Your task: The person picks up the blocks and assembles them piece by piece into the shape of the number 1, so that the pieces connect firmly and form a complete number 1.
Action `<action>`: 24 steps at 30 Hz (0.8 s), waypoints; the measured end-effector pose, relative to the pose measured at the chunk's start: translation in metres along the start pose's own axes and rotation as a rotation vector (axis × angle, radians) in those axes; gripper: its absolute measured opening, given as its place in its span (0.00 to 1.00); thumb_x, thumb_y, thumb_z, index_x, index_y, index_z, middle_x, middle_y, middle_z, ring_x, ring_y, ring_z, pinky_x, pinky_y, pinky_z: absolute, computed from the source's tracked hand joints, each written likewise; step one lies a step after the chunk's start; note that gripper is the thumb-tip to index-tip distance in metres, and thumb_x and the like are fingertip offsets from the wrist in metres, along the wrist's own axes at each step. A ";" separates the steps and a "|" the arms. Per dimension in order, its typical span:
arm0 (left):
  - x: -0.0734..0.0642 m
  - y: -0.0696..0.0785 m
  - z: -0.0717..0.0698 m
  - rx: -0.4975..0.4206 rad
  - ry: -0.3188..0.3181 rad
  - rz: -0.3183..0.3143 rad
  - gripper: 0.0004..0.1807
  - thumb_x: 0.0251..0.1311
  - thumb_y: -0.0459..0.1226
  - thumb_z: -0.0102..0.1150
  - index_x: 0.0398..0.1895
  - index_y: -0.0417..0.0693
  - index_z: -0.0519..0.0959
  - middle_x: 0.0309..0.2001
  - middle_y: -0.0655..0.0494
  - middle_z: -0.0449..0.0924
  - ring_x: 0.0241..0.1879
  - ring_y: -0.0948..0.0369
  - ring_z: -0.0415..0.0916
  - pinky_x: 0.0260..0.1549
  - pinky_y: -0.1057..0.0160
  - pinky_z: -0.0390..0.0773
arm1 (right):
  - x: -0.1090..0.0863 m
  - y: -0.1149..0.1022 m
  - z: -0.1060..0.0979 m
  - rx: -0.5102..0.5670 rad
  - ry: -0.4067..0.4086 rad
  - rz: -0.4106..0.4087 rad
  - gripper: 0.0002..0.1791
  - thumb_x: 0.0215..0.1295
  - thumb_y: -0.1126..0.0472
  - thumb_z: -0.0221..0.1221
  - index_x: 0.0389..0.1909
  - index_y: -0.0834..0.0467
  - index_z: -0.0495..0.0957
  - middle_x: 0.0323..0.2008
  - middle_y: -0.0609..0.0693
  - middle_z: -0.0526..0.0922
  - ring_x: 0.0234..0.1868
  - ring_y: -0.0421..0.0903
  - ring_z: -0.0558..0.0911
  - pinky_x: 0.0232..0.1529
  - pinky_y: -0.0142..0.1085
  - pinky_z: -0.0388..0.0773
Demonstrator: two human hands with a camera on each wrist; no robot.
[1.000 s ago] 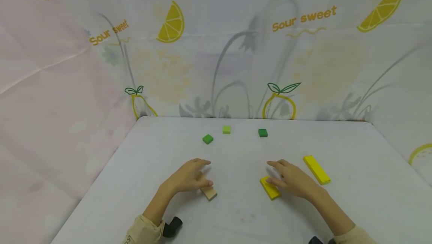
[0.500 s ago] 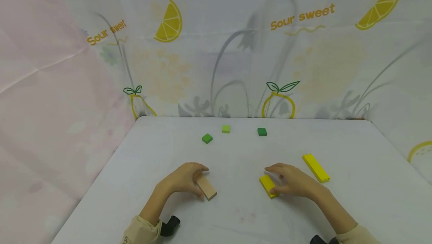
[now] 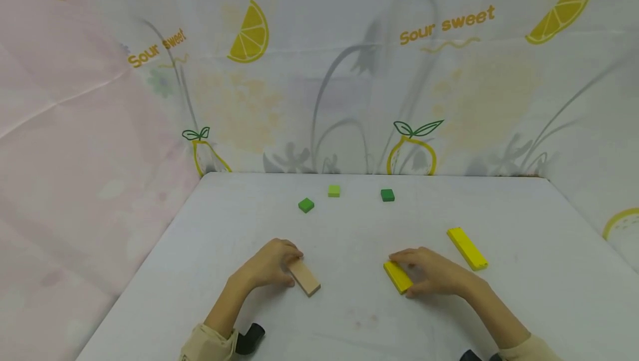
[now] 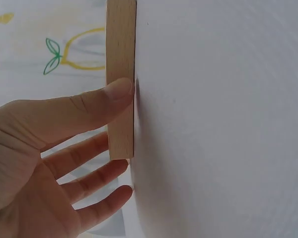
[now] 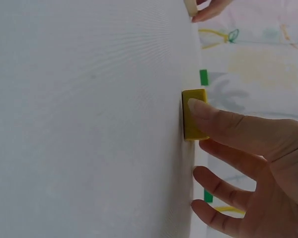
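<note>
A plain wooden block (image 3: 305,279) lies flat on the white table, left of its middle. My left hand (image 3: 269,264) grips it, fingertips at its far end and thumb along its left side. In the left wrist view the thumb presses the face of the wooden block (image 4: 121,44), with fingers behind. To the right, a short yellow block (image 3: 397,278) lies on the table. My right hand (image 3: 439,273) pinches it, fingertips at the far end and thumb near the close end. In the right wrist view the thumb covers part of the yellow block (image 5: 192,130).
A longer yellow block (image 3: 467,248) lies right of my right hand. Towards the table's back edge are three small squares: a mid-green one (image 3: 306,205), a light green one (image 3: 334,191) and a dark green one (image 3: 388,195). A printed cloth (image 3: 319,72) hangs behind the table.
Both hands have come down onto their blocks, fingers closing from spread. The left thumb moved to the wooden block's left side, the right thumb to the yellow block's near end. The blocks stayed put.
</note>
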State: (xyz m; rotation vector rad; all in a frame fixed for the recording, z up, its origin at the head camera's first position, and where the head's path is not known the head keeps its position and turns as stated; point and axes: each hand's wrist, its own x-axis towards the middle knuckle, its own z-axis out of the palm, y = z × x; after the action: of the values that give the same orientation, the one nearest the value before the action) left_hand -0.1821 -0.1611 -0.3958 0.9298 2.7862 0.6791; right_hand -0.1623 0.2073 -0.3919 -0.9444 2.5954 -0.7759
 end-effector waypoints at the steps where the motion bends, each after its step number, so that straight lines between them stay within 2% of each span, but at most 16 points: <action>1: 0.000 0.000 0.000 -0.002 0.008 -0.008 0.25 0.34 0.30 0.75 0.42 0.35 0.82 0.43 0.47 0.81 0.46 0.49 0.75 0.48 0.50 0.73 | 0.000 0.000 0.001 -0.005 0.001 -0.008 0.35 0.51 0.55 0.69 0.59 0.64 0.71 0.58 0.57 0.74 0.57 0.58 0.71 0.56 0.53 0.68; 5: -0.001 -0.002 0.002 -0.015 0.033 -0.027 0.22 0.35 0.28 0.74 0.41 0.36 0.83 0.40 0.48 0.81 0.43 0.51 0.75 0.44 0.52 0.75 | 0.001 0.002 0.005 -0.036 0.004 -0.033 0.33 0.52 0.59 0.67 0.60 0.65 0.71 0.61 0.58 0.72 0.56 0.56 0.71 0.55 0.48 0.69; 11: 0.000 -0.002 0.004 -0.025 0.044 -0.031 0.20 0.36 0.25 0.72 0.39 0.36 0.83 0.38 0.50 0.81 0.42 0.53 0.76 0.44 0.53 0.75 | 0.001 0.002 0.007 -0.038 0.026 -0.057 0.33 0.53 0.58 0.67 0.60 0.65 0.70 0.60 0.57 0.73 0.53 0.53 0.71 0.53 0.43 0.71; 24: -0.004 0.000 0.003 -0.052 0.038 -0.025 0.16 0.37 0.25 0.71 0.35 0.37 0.84 0.35 0.54 0.80 0.40 0.55 0.75 0.42 0.55 0.76 | 0.002 -0.001 0.006 -0.050 0.029 0.002 0.36 0.50 0.55 0.69 0.58 0.66 0.71 0.57 0.58 0.74 0.54 0.56 0.71 0.54 0.49 0.70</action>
State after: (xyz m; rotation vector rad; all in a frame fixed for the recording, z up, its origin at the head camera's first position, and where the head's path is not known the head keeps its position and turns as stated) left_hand -0.1781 -0.1619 -0.3989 0.8795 2.7934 0.7697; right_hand -0.1614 0.2031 -0.3964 -0.9513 2.6513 -0.7330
